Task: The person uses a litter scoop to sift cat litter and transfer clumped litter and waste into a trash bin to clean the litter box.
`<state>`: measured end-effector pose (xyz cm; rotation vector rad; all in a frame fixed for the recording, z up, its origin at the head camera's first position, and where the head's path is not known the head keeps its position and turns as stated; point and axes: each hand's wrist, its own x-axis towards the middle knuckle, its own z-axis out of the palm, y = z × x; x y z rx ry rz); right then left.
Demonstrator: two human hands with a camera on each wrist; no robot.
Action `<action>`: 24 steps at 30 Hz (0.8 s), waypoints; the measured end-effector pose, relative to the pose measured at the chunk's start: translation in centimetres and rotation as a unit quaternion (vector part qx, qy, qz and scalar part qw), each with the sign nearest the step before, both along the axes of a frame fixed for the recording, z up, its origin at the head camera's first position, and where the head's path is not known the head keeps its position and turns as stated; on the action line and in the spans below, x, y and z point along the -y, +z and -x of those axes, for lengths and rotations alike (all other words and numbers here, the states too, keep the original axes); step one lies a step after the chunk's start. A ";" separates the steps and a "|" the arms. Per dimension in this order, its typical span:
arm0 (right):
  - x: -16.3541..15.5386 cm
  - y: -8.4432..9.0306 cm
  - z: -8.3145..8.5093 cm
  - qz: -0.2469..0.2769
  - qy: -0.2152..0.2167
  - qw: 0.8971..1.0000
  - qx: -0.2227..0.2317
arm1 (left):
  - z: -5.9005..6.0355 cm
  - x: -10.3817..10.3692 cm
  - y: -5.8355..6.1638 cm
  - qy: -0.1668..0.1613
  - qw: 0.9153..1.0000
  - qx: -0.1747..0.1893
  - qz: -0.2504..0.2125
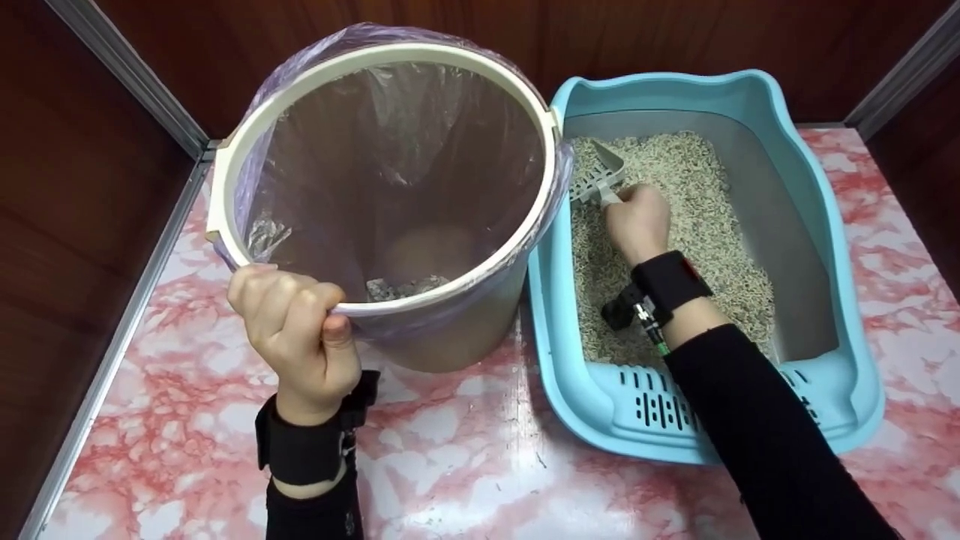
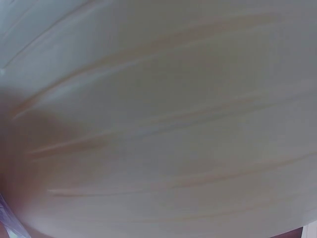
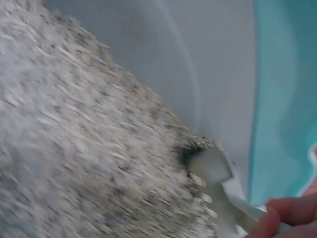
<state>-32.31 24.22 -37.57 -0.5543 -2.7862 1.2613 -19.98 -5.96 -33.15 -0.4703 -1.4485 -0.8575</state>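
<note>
My left hand (image 1: 296, 330) grips the near left rim of a round trash can (image 1: 450, 341) lined with a thin purple bag (image 1: 247, 180). The can's ribbed wall (image 2: 188, 114) fills the left wrist view, where the hand itself is hard to make out. In my right hand (image 1: 641, 221) is the handle of a slotted litter scoop (image 1: 596, 180). Its head lies at the left side of the litter (image 1: 690, 232), partly hidden by the litter box wall. Against the litter the scoop (image 3: 213, 173) looks blurred in the right wrist view.
The blue litter box (image 1: 817, 195) stands right beside the can, with a slotted step (image 1: 652, 401) at its near end. Some grey clumps (image 1: 405, 288) lie in the bag's bottom. Dark wooden panels (image 1: 675, 34) enclose the red-and-white marbled floor (image 1: 450, 465).
</note>
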 end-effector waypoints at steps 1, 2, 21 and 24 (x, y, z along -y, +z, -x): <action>0.1 -0.1 0.0 0.022 -0.010 1.000 0.004 | 0.0 0.0 0.0 0.000 1.000 -0.001 0.000; 0.2 -0.2 0.0 0.038 -0.019 0.999 0.006 | 0.0 0.0 0.1 0.000 1.000 -0.001 -0.001; -0.2 -0.4 0.0 0.199 -0.093 0.975 -0.010 | -0.1 -0.2 0.2 -0.001 1.000 0.000 -0.005; -0.3 0.4 -0.5 0.216 -0.091 0.972 -0.016 | 0.0 -0.1 0.1 0.000 1.000 0.002 -0.006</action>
